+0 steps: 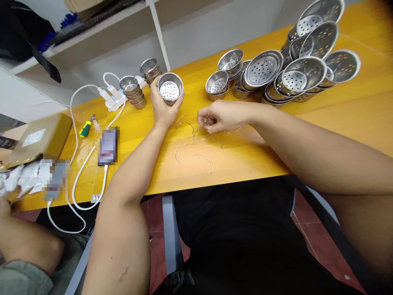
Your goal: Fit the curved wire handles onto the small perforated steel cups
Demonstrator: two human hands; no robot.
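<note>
My left hand is wrapped around a perforated metal cup, held upright with its open mouth toward me. The holes in its base show bright. To the right, my right hand is closed in a pinch just above the table, and a thin curved wire runs from its fingertips. More thin curved wires lie scattered on the table below and around this hand. Its palm side and part of the fingertips are hidden.
Stacks of perforated cups stand at the right back, with smaller stacks behind my left hand. A phone, white cables, a power strip, a yellow-green screwdriver and a cardboard box lie left. Another person's arm is at far left.
</note>
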